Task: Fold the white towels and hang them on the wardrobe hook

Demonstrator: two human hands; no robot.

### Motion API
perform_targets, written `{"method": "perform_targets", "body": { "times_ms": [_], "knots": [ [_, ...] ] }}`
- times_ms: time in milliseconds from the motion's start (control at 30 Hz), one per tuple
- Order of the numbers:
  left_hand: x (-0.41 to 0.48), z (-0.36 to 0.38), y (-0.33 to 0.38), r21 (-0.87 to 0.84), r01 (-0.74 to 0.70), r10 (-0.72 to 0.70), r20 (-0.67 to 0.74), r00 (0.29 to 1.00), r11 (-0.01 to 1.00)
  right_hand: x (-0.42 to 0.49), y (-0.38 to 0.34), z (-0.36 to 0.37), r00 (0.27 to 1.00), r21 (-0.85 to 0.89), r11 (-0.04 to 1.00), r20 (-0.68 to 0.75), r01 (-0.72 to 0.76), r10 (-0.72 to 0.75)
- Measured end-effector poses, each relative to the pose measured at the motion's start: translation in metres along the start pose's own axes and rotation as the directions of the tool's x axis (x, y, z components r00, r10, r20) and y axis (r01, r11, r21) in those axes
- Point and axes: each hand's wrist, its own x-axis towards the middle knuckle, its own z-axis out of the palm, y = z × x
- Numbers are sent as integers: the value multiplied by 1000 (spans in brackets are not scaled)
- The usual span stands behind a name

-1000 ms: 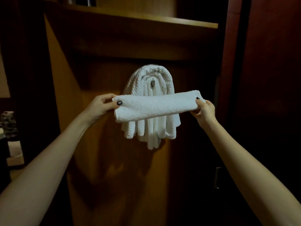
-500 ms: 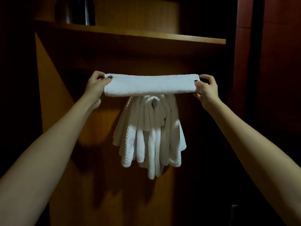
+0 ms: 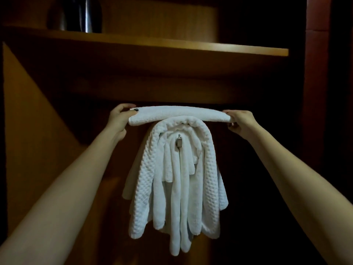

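Note:
A folded white towel [image 3: 179, 114] is stretched flat and level between my hands. My left hand [image 3: 120, 119] grips its left end, thumb on top. Its right end is pinched by my right hand [image 3: 238, 121]. The strip lies just over the top of several white towels [image 3: 179, 188] draped on a metal wardrobe hook [image 3: 179, 143]. The hook's tip shows at the centre of the hanging bundle. Whether the held towel touches the bundle's top I cannot tell.
A wooden shelf [image 3: 152, 45] runs close above my hands, with a dark metal vessel [image 3: 82, 15] standing on it. The wardrobe's wooden back panel [image 3: 47, 131] lies behind the towels, and a reddish-brown side panel [image 3: 317, 92] stands on the right.
Both hands lifted the folded towel from in front of the hanging bundle up to its top; it now sits just above the hook, right under the shelf.

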Motion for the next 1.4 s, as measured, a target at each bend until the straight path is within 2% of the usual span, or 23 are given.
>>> {"method": "perform_targets", "body": {
  "times_ms": [100,167,300,400,567,600,667,733,767,833,900,1033,1133,1200,1267,1400],
  "knots": [
    [-10,-3,-25,-25,34,-33,50,998,999,-10,30,-3,990,48,994,104,-98,92],
    [-20,-3,-42,-43,61,-58,84,995,997,-23,49,-5,976,66,992,198,-104,90],
    [-32,2,-56,-151,65,-58,50,997,986,-38,67,-4,942,32,997,326,74,-81],
    [-35,1,-55,-174,66,-65,10,998,983,-39,67,-4,944,82,991,307,102,-122],
    [-44,-2,-52,-268,77,-113,-121,986,960,-44,54,3,952,293,948,237,122,-196],
    [-48,-2,-53,-240,89,-117,-106,988,967,-44,52,5,949,280,952,246,125,-197],
    [-56,-2,-54,-63,64,-67,-55,996,996,-48,52,7,947,125,979,260,161,-189],
    [-68,-1,-50,150,-92,93,-1,996,984,-55,56,9,947,-67,966,224,251,-231],
    [-72,-1,-46,183,-191,188,35,982,964,-59,59,10,935,-132,935,183,330,-304],
    [-80,1,-35,180,-326,306,126,943,928,-68,61,11,865,-188,845,139,501,-482],
    [-87,4,-28,238,-397,355,203,913,886,-75,56,13,826,-187,805,180,562,-535],
    [-104,13,-30,445,-423,329,275,904,789,-79,54,21,829,-207,806,209,555,-518],
    [-111,12,-33,649,-463,271,379,885,604,-84,59,24,851,-248,818,235,519,-469],
    [-114,5,-28,635,-509,230,472,851,581,-90,59,23,860,-285,817,269,502,-435],
    [-117,-4,-20,642,-509,189,501,844,574,-99,52,19,873,-329,818,300,472,-384],
    [-145,-14,-5,756,-527,123,525,842,389,-146,49,17,872,-444,755,325,481,-365]
  ]
}}
